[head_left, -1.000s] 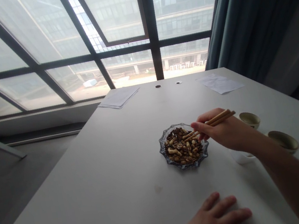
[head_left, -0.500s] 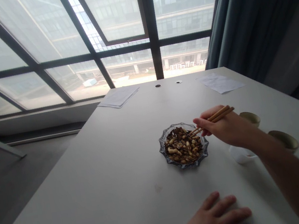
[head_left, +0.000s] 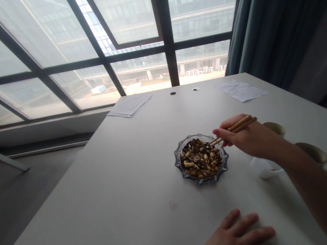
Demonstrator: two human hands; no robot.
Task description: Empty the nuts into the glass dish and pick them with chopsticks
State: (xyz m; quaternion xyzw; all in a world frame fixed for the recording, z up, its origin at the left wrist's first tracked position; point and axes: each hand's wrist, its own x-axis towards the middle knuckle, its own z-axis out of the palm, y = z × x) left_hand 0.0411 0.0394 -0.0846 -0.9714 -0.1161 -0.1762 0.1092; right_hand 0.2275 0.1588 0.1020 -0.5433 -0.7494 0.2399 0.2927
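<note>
My right hand (head_left: 242, 136) grips a pair of wooden chopsticks (head_left: 241, 124), their tips reaching down to the upper right of the food in a scalloped glass bowl (head_left: 183, 175). In that bowl lies a mix of pale peanuts (head_left: 190, 164) and dark seeds or shells (head_left: 197, 144). Whether the tips pinch a piece is too small to tell. My left hand (head_left: 237, 238) rests on the table nearer to me, fingers spread and holding nothing. A white cup or bowl (head_left: 261, 167) stands under my right forearm, partly hidden.
Two olive-coloured bowls, one farther back (head_left: 275, 129) and one nearer (head_left: 314, 151), sit right of my right arm, partly covered by it. Papers lie at the far left (head_left: 130, 106) and far right (head_left: 242, 90) of the white table (head_left: 113, 182). A dark curtain (head_left: 259, 17) hangs beyond the right edge.
My right hand and the chopsticks have shifted very slightly to the right, the tips still at the bowl. My left hand stays in place.
</note>
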